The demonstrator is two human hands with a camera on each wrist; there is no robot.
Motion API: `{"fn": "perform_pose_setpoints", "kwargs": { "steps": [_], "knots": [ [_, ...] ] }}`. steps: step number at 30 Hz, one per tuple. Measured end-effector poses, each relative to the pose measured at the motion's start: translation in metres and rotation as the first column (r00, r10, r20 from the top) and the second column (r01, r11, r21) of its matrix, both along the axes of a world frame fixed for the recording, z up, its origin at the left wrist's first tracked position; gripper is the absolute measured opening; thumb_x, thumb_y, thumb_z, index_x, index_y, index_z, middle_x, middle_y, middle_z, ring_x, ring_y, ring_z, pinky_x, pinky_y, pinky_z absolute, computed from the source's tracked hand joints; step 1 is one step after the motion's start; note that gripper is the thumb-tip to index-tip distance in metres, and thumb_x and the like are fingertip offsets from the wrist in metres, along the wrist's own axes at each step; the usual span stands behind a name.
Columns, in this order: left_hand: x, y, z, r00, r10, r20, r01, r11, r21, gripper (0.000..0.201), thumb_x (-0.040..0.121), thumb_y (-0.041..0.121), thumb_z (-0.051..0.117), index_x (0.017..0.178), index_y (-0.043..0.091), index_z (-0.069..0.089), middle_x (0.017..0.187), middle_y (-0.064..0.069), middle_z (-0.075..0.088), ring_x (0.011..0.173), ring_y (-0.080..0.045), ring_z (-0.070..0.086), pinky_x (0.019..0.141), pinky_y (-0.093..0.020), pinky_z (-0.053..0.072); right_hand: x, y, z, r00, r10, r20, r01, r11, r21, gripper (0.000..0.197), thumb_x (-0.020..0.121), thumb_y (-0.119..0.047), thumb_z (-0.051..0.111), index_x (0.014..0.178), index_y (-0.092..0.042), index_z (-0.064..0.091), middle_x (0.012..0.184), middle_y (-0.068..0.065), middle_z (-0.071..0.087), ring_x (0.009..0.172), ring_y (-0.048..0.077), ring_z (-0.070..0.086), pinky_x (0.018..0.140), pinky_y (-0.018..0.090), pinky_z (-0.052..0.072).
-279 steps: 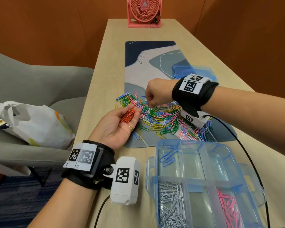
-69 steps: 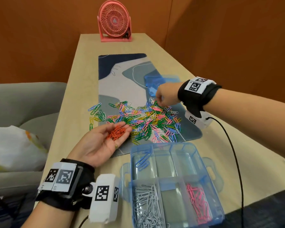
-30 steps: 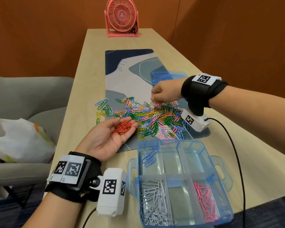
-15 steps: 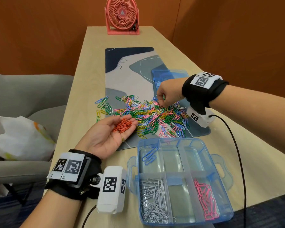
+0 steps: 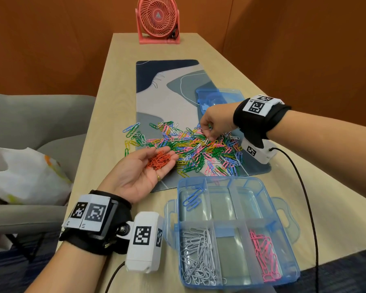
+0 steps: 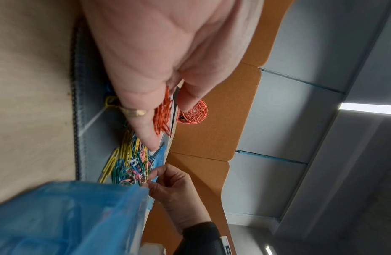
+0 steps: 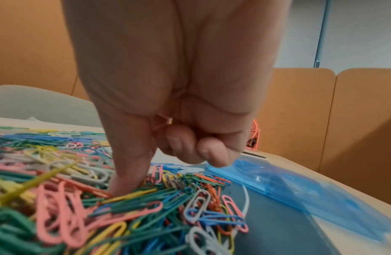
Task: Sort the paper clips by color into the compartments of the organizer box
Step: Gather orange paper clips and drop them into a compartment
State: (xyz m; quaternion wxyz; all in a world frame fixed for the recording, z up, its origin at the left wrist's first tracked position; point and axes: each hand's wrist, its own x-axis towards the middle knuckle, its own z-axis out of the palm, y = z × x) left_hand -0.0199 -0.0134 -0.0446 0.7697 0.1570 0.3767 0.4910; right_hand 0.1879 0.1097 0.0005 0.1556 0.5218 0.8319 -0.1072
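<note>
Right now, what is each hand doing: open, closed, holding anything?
Left hand: open, palm up, orange paper clips lying on the fingers.
Right hand: fingers curled, reaching into the mixed pile; a held clip cannot be told.

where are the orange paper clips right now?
In the head view, the orange paper clips lie heaped on the upturned left hand, left of the mixed-colour clip pile on the mat.

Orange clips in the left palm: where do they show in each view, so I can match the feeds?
Head: orange clips lie on the open left hand, left of centre, beside the pile.
Left wrist: centre, between the fingers and thumb.
Right wrist: not in view.
Shared landmark: the fan, at top centre in head, mid-frame in left wrist, behind the right hand at right in right wrist.
</note>
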Motion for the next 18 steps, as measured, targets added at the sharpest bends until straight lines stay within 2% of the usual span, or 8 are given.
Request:
{"fn": "perform_pose_setpoints", "kwargs": {
  "steps": [5,8,11,13,15,18],
  "knots": [
    [0.0,0.001,-0.001,1.0,-0.008,0.009,0.008,1.0,-0.004,0.031,0.098,0.011,0.037,0.105,-0.013,0.055,0.106,-0.024,0.059,0.098,-0.035,0.061,0.078,-0.041,0.054,0.0,0.004,0.004,1.0,-0.012,-0.008,0.012,1.0,-0.022,0.015,0.08,-0.025,0.075,0.074,-0.019,0.062,0.07,-0.009,0.059,0.064,0.005,0.049,0.058,0.021,0.039],
    [0.0,0.002,-0.002,1.0,-0.008,0.027,0.009,1.0,-0.007,0.031,0.098,0.012,0.039,0.107,-0.014,0.054,0.109,-0.024,0.057,0.098,-0.036,0.061,0.078,-0.041,0.054,-0.004,0.005,0.01,1.0,-0.002,0.011,0.002,1.0,0.004,0.021,0.082,-0.032,0.072,0.071,-0.022,0.057,0.07,-0.008,0.057,0.064,0.008,0.049,0.06,0.022,0.039],
    [-0.001,0.002,-0.001,0.999,-0.016,0.043,0.017,1.0,-0.008,0.03,0.098,0.012,0.039,0.103,-0.013,0.056,0.105,-0.024,0.059,0.093,-0.035,0.063,0.076,-0.039,0.055,-0.011,0.003,0.015,0.999,0.032,0.019,-0.032,0.999,0.036,0.022,0.086,-0.033,0.067,0.073,-0.022,0.054,0.069,-0.008,0.055,0.067,0.013,0.049,0.059,0.024,0.038],
    [-0.001,0.002,-0.001,0.999,-0.017,0.051,0.017,1.0,-0.012,0.03,0.098,0.012,0.039,0.102,-0.013,0.056,0.102,-0.024,0.059,0.092,-0.034,0.063,0.075,-0.039,0.055,-0.02,-0.002,0.019,0.997,0.062,-0.051,-0.061,0.998,0.021,0.015,0.088,-0.025,0.064,0.078,-0.02,0.055,0.071,-0.01,0.059,0.065,0.011,0.051,0.058,0.024,0.038],
    [-0.001,0.002,-0.001,0.998,-0.012,0.062,0.013,1.0,-0.022,0.032,0.098,0.012,0.038,0.102,-0.014,0.056,0.103,-0.026,0.059,0.096,-0.036,0.061,0.075,-0.041,0.055,-0.033,-0.01,0.024,0.978,0.081,-0.192,-0.095,0.993,-0.066,0.006,0.089,-0.014,0.06,0.087,-0.017,0.056,0.073,-0.009,0.064,0.059,0.008,0.052,0.056,0.021,0.04],
    [0.0,0.002,-0.001,0.997,-0.005,0.079,0.008,0.999,-0.038,0.036,0.099,0.014,0.036,0.102,-0.016,0.055,0.103,-0.029,0.06,0.098,-0.04,0.059,0.076,-0.045,0.054,-0.057,-0.024,0.029,0.934,0.118,-0.336,-0.186,0.967,-0.175,0.012,0.09,-0.005,0.057,0.099,-0.012,0.059,0.074,-0.003,0.064,0.054,0.005,0.053,0.052,0.013,0.043]
  ]
}}
